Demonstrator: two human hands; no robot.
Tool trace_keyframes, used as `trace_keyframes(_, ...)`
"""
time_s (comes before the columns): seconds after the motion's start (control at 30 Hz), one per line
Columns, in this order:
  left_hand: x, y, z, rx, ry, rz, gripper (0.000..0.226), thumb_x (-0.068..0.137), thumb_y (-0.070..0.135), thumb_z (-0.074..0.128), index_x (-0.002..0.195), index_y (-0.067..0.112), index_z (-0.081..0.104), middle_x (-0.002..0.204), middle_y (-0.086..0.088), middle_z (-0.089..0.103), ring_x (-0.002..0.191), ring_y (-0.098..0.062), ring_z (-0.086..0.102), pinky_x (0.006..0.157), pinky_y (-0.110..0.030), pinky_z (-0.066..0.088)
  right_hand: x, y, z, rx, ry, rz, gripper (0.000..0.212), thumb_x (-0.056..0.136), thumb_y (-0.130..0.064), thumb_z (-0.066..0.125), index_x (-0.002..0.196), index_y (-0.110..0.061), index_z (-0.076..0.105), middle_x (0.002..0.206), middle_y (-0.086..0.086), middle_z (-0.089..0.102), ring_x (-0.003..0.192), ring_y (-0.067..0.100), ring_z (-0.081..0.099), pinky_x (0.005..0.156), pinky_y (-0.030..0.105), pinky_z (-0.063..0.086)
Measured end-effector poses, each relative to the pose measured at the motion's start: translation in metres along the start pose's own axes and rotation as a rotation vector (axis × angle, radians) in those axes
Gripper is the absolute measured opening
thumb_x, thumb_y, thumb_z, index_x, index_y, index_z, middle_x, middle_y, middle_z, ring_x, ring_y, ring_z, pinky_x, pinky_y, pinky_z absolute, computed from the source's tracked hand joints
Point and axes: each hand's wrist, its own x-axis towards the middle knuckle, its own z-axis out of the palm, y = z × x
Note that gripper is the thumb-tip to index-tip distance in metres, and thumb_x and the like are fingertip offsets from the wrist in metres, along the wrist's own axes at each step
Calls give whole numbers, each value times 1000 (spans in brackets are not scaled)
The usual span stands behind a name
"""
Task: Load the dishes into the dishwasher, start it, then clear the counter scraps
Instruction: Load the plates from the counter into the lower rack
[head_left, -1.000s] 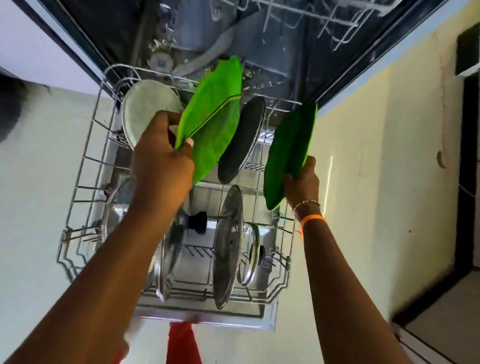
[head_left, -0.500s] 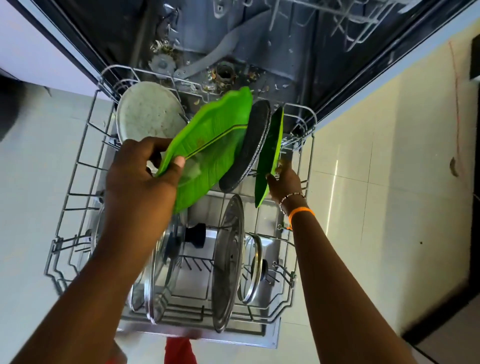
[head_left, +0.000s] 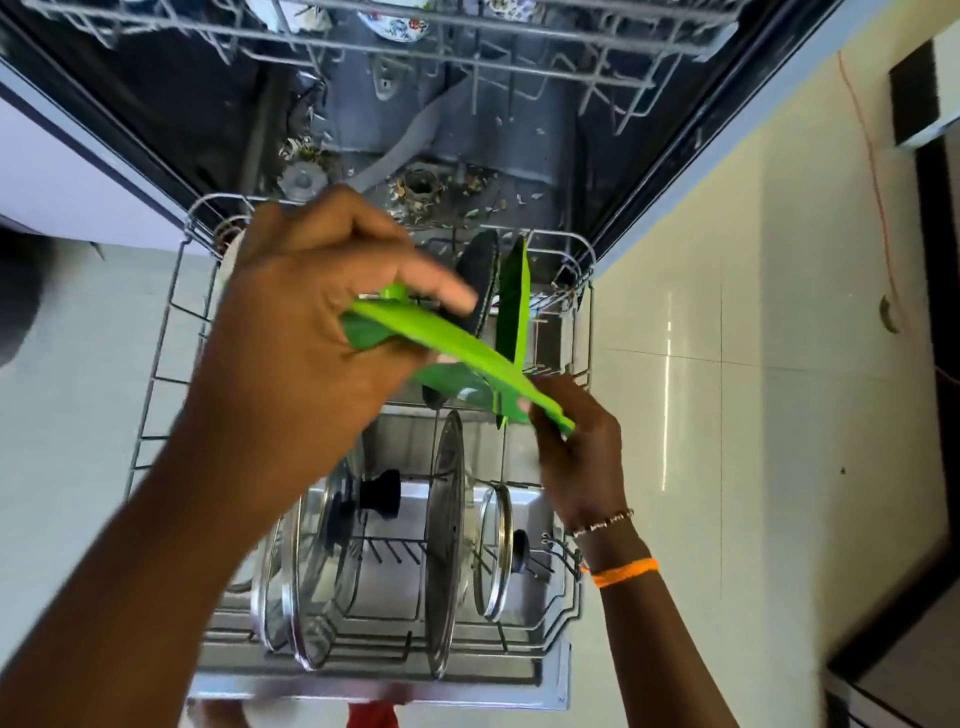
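My left hand (head_left: 306, 332) grips a green leaf-shaped plate (head_left: 452, 353) over the pulled-out lower rack (head_left: 171, 312); the plate is seen almost edge-on and slants down to the right. My right hand (head_left: 576, 457) holds its lower right end. A second green plate (head_left: 514, 306) stands upright in the rack's back row, next to a black plate (head_left: 478, 280). A white plate at the back left is mostly hidden behind my left hand.
A steel lid (head_left: 447, 540), a small glass lid (head_left: 493, 551) and a large glass lid (head_left: 322, 561) stand in the rack's front rows. The upper rack (head_left: 467, 47) juts out overhead. Food scraps litter the tub floor (head_left: 441, 192). Tiled floor lies on the right.
My right hand let go of the second green plate, which now stands beside the black plate, and came to the first plate's end. My left hand swung that plate rightward, nearly edge-on.
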Motion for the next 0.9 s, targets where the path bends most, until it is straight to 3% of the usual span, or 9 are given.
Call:
trace_keyframes(0.03,-2,3,9,-42,56,-53,41,66,26,74,104,36,61,99,15,47,100,-11,47,88,-14,39,-9,4,-4,40,54,102,19,82,-5,58,91,-19,67,79,-21,62,73,-7,55,67,6,41)
trace_keyframes(0.1,-8,4,27,-139,143,-178,60,68,15,79,120,32,53,112,10,45,108,-10,48,96,-22,42,-27,15,-12,95,143,305,11,85,-14,60,79,-23,62,66,-21,58,62,-10,49,59,19,41)
trace_keyframes(0.17,-14,2,42,-208,173,-260,59,73,4,73,123,28,51,116,5,49,107,-8,50,96,-28,44,-39,22,-22,172,238,460,9,87,-14,60,80,-19,62,68,-9,61,64,-2,50,60,26,45)
trace_keyframes(0.27,-27,-5,61,-220,74,-322,45,80,5,66,116,29,57,109,6,54,104,-11,52,92,-35,47,-37,28,-36,226,383,577,9,81,-15,54,87,-11,60,74,-1,61,66,6,56,59,22,48)
trace_keyframes(0.37,-38,-19,78,-206,-140,-429,33,84,11,63,108,33,60,109,8,55,105,-12,52,93,-36,46,-19,38,-45,27,296,639,25,70,-22,41,85,-6,53,68,6,55,66,24,52,56,28,43)
trace_keyframes(0.43,-42,-30,88,-203,-278,-480,28,86,12,62,103,34,59,109,7,53,100,-5,52,89,-28,43,-4,45,-45,-97,206,640,27,77,-18,45,94,1,54,81,18,60,75,35,57,63,38,44)
trace_keyframes(0.57,-45,-54,98,-59,-506,-513,25,88,18,60,111,28,61,107,7,49,95,-5,47,77,-19,35,19,59,-30,-390,22,538,20,89,-3,45,107,4,46,104,28,59,93,43,55,67,38,36)
trace_keyframes(0.8,-46,-84,98,-82,-543,-591,23,89,21,58,112,23,61,111,2,56,97,-11,53,78,-22,40,39,66,11,-447,-85,573,23,91,-7,44,111,3,42,112,27,56,102,43,54,77,42,40)
trace_keyframes(0.9,-48,-88,102,-162,-544,-628,18,89,19,58,107,23,61,111,-1,60,101,-14,56,89,-27,43,48,70,23,-457,-98,580,27,91,-7,45,116,3,42,116,26,56,106,43,53,82,43,41)
